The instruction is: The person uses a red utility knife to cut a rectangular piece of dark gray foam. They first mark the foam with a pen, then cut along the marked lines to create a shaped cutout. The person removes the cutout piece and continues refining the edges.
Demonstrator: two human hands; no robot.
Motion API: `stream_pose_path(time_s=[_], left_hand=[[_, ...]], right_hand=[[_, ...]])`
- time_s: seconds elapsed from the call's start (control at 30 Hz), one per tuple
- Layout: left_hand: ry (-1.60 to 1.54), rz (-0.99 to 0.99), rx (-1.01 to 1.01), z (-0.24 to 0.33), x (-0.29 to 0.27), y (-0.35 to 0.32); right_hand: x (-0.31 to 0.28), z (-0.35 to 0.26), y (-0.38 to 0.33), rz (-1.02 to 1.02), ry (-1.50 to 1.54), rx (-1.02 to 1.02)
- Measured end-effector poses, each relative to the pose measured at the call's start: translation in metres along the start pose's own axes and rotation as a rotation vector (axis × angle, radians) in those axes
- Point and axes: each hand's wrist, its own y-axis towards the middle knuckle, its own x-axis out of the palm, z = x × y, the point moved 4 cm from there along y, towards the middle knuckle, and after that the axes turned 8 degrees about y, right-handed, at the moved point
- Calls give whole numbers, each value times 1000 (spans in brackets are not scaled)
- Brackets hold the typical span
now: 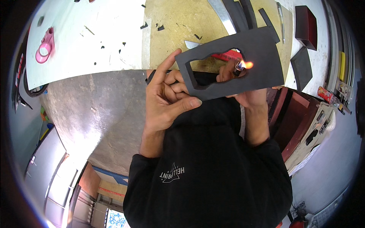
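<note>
Off to the far left a pink tape dispenser lies on the white tabletop. The left hand pinches the dark foam panel by its near edge. Behind the cutout, the right hand grips a lit lighter, its flame licking the foam's inner rim.

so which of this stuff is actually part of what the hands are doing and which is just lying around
In use:
- dark foam panel with a cut-out, held by the left hand
- lit lighter, held by the right hand behind the panel, flame at the cut-out edge

Lying about:
- pink tape dispenser
- dark red box
- loose foam square
- foam scraps
- pen
</note>
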Motion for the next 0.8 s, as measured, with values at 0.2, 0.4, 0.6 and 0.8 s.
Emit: stream_pose_path(time_s=[0.2,0.4,0.6,0.8], left_hand=[[-3,-9,-23,2,2,-1],[31,-13,-9,2,4,0],[71,-13,33,2,5,-1],[86,-37,46,1,6,0]], right_hand=[[2,3,12,-26,-84,-110],[-10,11,22,-218,30,-113],[-1,21,22,-161,-35,-153],[12,19,30,-97,-177,-49]])
